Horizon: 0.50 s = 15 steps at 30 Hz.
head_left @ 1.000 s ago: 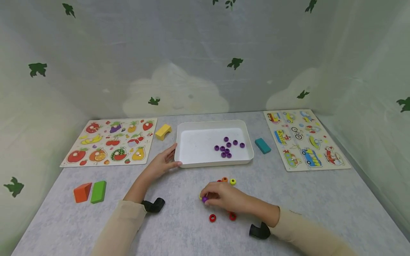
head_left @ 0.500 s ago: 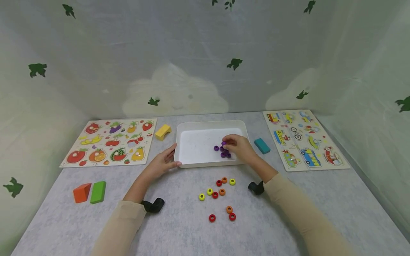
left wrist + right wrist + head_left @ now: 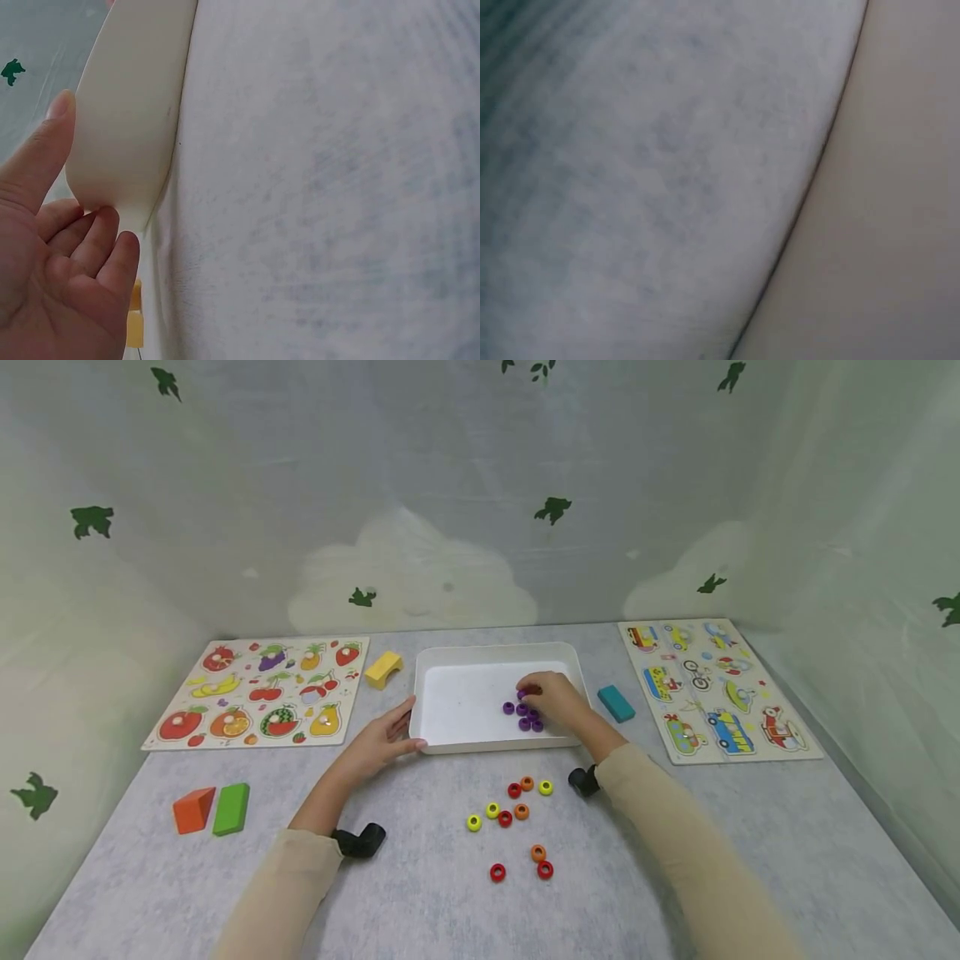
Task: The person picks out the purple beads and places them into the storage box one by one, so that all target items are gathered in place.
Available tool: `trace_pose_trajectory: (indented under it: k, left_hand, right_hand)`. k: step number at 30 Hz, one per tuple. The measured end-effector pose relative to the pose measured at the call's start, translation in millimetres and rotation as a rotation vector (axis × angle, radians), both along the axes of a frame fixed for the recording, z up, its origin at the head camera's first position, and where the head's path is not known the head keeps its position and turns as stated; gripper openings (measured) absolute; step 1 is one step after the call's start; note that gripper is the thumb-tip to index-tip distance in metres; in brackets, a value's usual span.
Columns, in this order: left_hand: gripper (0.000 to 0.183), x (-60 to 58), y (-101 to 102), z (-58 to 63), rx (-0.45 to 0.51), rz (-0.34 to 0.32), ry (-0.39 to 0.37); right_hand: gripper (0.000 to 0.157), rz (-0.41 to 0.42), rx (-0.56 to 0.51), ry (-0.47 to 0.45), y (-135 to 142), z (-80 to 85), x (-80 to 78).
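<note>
A shallow white tray (image 3: 457, 689) holds several purple beads (image 3: 524, 724) towards its right side. My left hand (image 3: 377, 748) grips the tray's front left corner; in the left wrist view the thumb lies at the rim and the curled fingers touch the end wall. Over the tray, my right hand (image 3: 557, 700) pinches a purple bead (image 3: 521, 694) between thumb and fingers, close to the other beads. The right wrist view shows only the tabletop and a pale surface, without the hand.
Loose red (image 3: 505, 818), orange (image 3: 521, 811) and yellow beads (image 3: 474, 822) lie before the tray. A yellow block (image 3: 383, 669) and a teal block (image 3: 617, 703) flank it. Farther out are a fruit puzzle (image 3: 255, 693), a vehicle puzzle (image 3: 712, 689), an orange block (image 3: 193, 811) and a green block (image 3: 231, 809).
My right hand has carried a purple bead from the loose beads on the table forward into the tray, then shifted slightly left there. The left hand has stayed at the tray's corner.
</note>
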<state>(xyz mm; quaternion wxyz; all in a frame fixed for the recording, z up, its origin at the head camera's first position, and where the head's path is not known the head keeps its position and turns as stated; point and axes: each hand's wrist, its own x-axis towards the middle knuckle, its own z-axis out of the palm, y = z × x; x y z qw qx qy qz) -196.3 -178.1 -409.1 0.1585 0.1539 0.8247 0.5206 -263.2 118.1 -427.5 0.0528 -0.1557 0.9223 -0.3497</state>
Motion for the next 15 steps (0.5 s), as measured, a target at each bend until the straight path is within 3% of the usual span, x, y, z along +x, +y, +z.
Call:
trace_pose_trajectory:
  k: [4, 8, 11, 15]
  left_hand:
    - [0.08, -6.0, -4.1, -9.4, -0.011, -0.001, 0.013]
    - [0.082, -11.0, -7.4, -16.7, -0.114, -0.005, 0.05]
    - [0.081, -8.3, -8.1, -9.1, -0.251, -0.002, 0.103]
    - [0.081, -0.6, -14.1, 13.0, -0.458, -0.006, 0.244]
  right_hand:
    - [0.021, 0.029, 0.032, 0.004, -2.7, 3.2, -0.6]
    - [0.028, 0.021, 0.045, 0.018, 0.9, 12.1, 3.2]
    - [0.035, 0.029, 0.056, 0.09, 12.2, 26.1, 9.8]
    - [0.045, 0.039, 0.14, 0.241, 39.4, 52.1, 27.3]
